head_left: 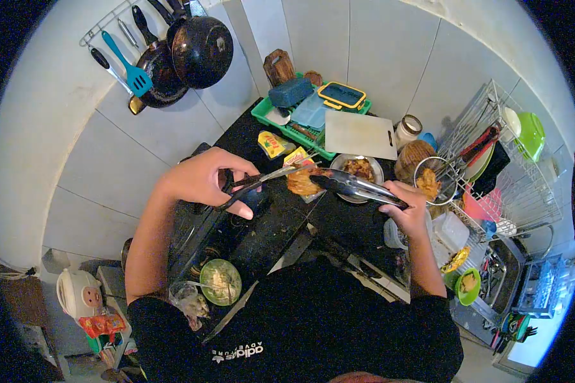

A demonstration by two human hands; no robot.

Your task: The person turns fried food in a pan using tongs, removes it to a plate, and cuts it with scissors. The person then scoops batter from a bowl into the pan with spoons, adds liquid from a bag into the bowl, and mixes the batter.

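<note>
Metal tongs (358,186) in the right hand (410,210) clamp the fried piece (302,182); the left hand (204,179) closes scissors (262,182) (blades parted) just beside it.

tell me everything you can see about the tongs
The tongs are long, shiny metal, with two slim arms closed on a brown piece of fried food. The right hand grips their rear end, holding them roughly level above the dark counter, tips pointing toward the scissors in the left hand.
</note>
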